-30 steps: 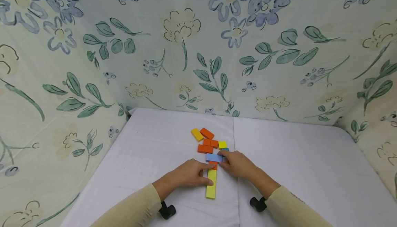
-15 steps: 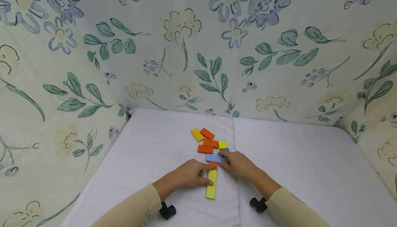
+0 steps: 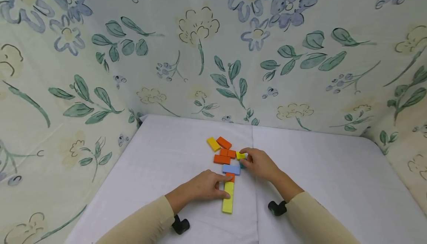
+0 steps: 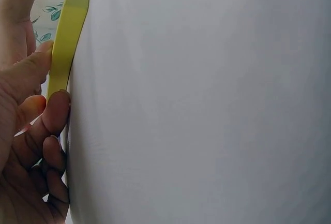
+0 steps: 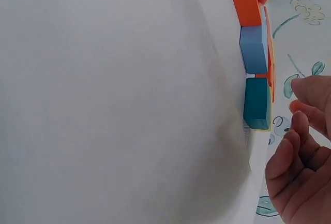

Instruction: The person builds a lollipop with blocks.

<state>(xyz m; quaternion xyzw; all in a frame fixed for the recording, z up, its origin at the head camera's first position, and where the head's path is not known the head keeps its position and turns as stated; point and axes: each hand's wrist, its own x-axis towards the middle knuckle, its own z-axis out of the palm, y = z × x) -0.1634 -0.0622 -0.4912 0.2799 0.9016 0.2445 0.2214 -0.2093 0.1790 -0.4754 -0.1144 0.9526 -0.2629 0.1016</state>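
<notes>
My left hand (image 3: 205, 186) reaches in from the left. Its index fingertip rests on a small orange block (image 3: 230, 174), its thumb on a long yellow block (image 3: 228, 205), also seen in the left wrist view (image 4: 70, 32). Just beyond lies a light blue block (image 3: 231, 169). My right hand (image 3: 261, 165) hovers by a teal block (image 3: 242, 165) and a small yellow block (image 3: 238, 155). In the right wrist view its thumb and fingers are apart from the teal block (image 5: 257, 102), with nothing visible between them.
Several more blocks lie beyond: an orange one (image 3: 221, 159), a tilted orange one (image 3: 224, 142) and a deep yellow one (image 3: 213, 144). A white cloth (image 3: 160, 155) covers the table. A floral curtain (image 3: 186, 58) encloses the back and sides. Black wrist gear (image 3: 277, 208) sits under the right wrist.
My right hand has left the light blue block and moved up and slightly right, to beside the teal and small yellow blocks. The left hand stays on its blocks.
</notes>
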